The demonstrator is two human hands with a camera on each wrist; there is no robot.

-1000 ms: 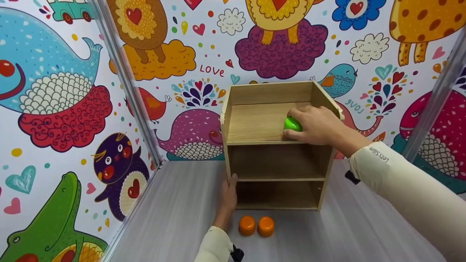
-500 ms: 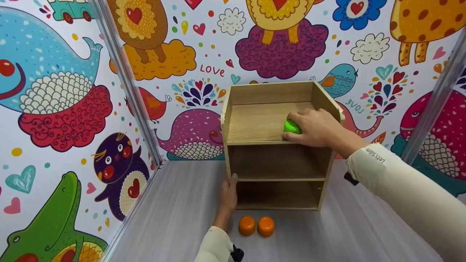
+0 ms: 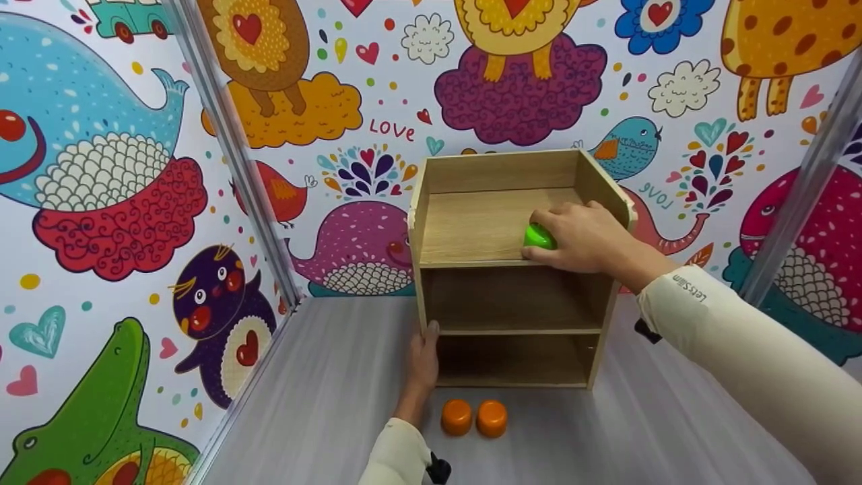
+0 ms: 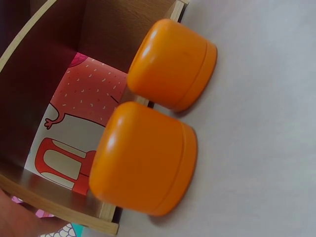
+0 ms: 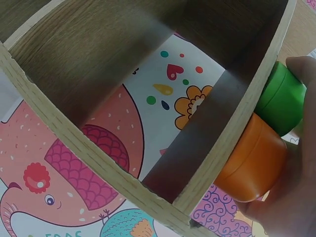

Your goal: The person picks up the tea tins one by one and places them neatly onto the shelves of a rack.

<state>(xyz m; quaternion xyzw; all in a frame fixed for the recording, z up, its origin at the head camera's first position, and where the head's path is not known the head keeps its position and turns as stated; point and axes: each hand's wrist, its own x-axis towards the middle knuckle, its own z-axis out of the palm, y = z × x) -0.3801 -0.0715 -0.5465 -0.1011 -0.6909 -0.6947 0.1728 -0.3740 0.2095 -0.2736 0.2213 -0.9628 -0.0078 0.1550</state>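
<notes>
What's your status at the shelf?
Left hand holding wooden unit. Right hand gripping green cylinder and orange cylinder at top shelf. Two more orange cylinders in front; nothing visibly blocking right hand.

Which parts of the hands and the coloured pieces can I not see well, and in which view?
- Left hand, head view: most fingers hidden by the hand itself and the shelf unit; left wrist view: cut off by the frame's corner.
- Right hand, right wrist view: cut off by the right edge.
- Orange piece beside the green piece, head view: hidden by the right hand.
- Two other orange pieces, head view: undersides hidden, facing down.
</notes>
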